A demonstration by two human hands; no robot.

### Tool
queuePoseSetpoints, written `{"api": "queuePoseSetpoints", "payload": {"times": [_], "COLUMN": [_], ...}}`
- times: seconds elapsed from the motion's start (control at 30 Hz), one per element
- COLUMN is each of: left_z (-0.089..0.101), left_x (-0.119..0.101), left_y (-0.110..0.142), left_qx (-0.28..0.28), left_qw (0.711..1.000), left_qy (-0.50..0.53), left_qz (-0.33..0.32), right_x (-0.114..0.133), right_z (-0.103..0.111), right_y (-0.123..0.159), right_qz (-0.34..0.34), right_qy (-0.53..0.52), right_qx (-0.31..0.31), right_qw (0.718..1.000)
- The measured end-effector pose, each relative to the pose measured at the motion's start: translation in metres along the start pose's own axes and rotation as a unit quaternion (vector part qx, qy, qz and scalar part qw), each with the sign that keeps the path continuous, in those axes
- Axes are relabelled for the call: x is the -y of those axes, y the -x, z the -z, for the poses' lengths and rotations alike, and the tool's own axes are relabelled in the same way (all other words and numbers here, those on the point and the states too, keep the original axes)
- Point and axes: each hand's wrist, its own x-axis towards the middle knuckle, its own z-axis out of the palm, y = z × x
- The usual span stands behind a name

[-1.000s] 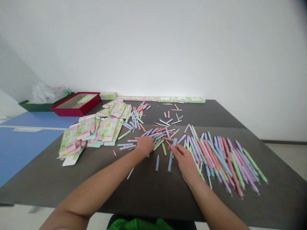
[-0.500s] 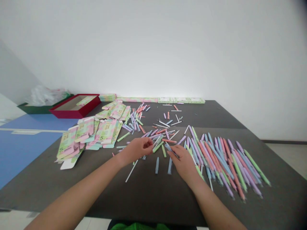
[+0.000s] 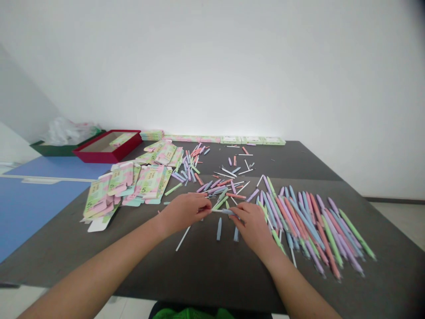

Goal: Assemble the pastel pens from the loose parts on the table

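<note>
Just below the centre of the frame, a thin white stick [image 3: 217, 211] spans the gap between the two hands. The left hand [image 3: 187, 209] pinches its left end; the right hand [image 3: 254, 225] pinches a blue barrel piece [image 3: 228, 212] at its other end. Both long axes run nearly level across the frame, roughly in one line, stick to the left, barrel to the right. Their ends meet or overlap close to the right fingertips; whether one sits inside the other, I cannot tell. The hands are apart, with the joint nearer the right one. Below it on the table [image 3: 212, 274] lies a loose blue piece [image 3: 219, 229], its long axis pointing away from the wearer. Right of centre, long pastel pens [image 3: 307, 223] lie side by side, close to the right hand.
</note>
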Motion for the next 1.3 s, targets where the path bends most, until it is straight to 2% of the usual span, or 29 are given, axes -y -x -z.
{"api": "queuePoseSetpoints", "payload": {"times": [0.1,0.27,0.4,0.5,0.63,0.7,0.77,0.9,1.13,1.3], "left_z": [0.001,0.000,0.014,0.036,0.054,0.051,0.041,0.019,0.000,-0.012], "left_x": [-0.005,-0.013,-0.016,-0.016,-0.007,0.005,0.019,0.044,0.051,0.062], "left_y": [-0.002,-0.011,-0.016,-0.015,-0.012,-0.012,-0.013,-0.015,-0.020,-0.036], "left_qx": [0.010,0.010,0.013,-0.054,-0.166,-0.200,-0.208,-0.172,-0.137,-0.123], "left_qw": [0.999,0.993,0.993,0.996,0.984,0.973,0.966,0.962,0.968,0.972], "left_qy": [-0.037,-0.081,-0.068,-0.016,0.067,0.087,0.095,0.098,0.105,0.114], "left_qz": [-0.036,-0.081,-0.091,-0.066,0.020,0.071,0.119,0.190,0.184,0.166], "right_x": [0.007,0.008,0.004,0.004,0.004,0.003,0.003,0.004,-0.001,-0.010], "right_z": [-0.001,-0.010,-0.012,-0.007,-0.002,0.000,0.001,0.007,0.015,0.016], "right_y": [0.002,0.004,0.002,0.000,0.000,0.001,0.001,0.001,0.002,0.001], "right_qz": [0.014,0.008,-0.024,-0.058,-0.087,-0.100,-0.117,-0.162,-0.227,-0.246], "right_qy": [0.008,-0.061,-0.120,-0.185,-0.249,-0.271,-0.290,-0.304,-0.311,-0.323], "right_qx": [0.012,0.018,0.007,0.008,-0.011,-0.021,-0.031,-0.071,-0.149,-0.213], "right_qw": [1.000,0.998,0.992,0.981,0.965,0.957,0.949,0.936,0.911,0.889]}}
